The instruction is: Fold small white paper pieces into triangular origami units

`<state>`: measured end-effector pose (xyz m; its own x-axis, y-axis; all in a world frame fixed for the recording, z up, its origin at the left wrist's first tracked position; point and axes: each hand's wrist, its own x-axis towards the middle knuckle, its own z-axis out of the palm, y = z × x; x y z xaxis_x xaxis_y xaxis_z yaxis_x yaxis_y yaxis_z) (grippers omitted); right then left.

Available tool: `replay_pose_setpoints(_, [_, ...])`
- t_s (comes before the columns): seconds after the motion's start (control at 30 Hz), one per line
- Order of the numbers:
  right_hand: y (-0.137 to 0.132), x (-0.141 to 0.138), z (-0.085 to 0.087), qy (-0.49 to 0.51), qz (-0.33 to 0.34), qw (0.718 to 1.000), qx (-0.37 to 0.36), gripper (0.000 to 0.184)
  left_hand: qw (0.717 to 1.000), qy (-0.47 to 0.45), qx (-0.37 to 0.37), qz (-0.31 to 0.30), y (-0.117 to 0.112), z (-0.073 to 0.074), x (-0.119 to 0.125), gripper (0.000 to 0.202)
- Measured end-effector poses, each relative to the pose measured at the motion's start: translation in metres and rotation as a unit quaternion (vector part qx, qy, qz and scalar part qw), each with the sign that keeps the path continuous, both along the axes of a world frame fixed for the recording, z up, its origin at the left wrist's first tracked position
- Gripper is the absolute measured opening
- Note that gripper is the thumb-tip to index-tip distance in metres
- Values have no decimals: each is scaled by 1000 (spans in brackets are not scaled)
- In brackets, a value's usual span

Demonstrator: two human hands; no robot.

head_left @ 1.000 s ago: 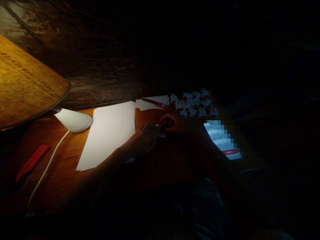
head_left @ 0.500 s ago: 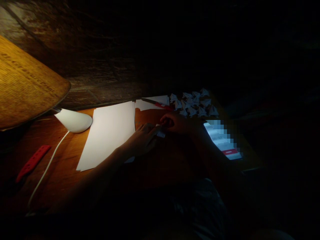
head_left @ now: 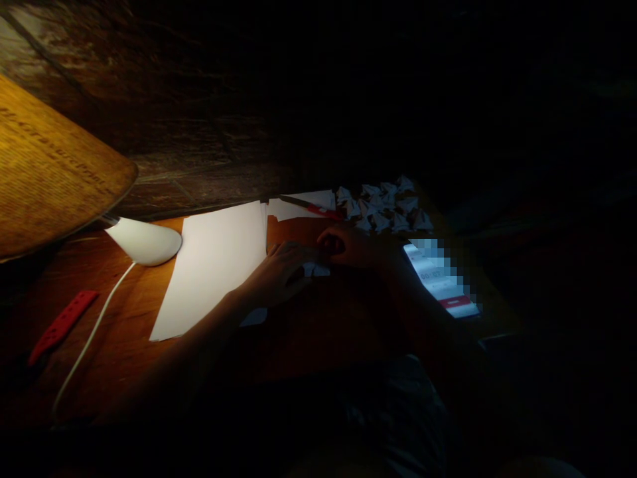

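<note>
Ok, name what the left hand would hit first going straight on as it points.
Likely the right hand, just beyond the left hand and the small paper by its fingers; dim light leaves depth unclear.

On the table (head_left: pixel 124 325): sheets (head_left: pixel 213 265) right of the lamp (head_left: pixel 64 166), slip (head_left: pixel 316 269) between left hand (head_left: pixel 281 269) and right hand (head_left: pixel 348 245), folded pieces (head_left: pixel 381 221) behind the phone (head_left: pixel 438 279) (slightly leftward).

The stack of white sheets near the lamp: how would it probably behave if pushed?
The stack of white sheets may slide apart, since its edges are uneven and no binding shows. A lifted corner would probably bend, as the sheets look thin. Tipping seems unlikely, because the stack lies flat on the table.
</note>
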<state>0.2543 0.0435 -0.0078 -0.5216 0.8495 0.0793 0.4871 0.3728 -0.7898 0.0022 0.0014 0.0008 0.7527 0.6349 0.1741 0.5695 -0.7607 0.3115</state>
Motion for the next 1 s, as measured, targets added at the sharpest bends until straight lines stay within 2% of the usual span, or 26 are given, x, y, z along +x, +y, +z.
replay_pose_setpoints(0.27, [-1,-1,-1,6,-2,1000,0,36,999,31,16,-18,0,9,-1,54])
replay_pose_setpoints(0.6, [0,0,-4,10,0,1000,5,38,999,17,11,-30,3,9,-4,52])
replay_pose_setpoints(0.83, [-1,-2,-1,-1,-7,1000,1,37,999,38,26,-9,0,7,0,44])
replay_pose_setpoints(1.0, [-1,-2,-1,-3,-2,1000,3,36,998,43,29,-16,-1,5,1,43])
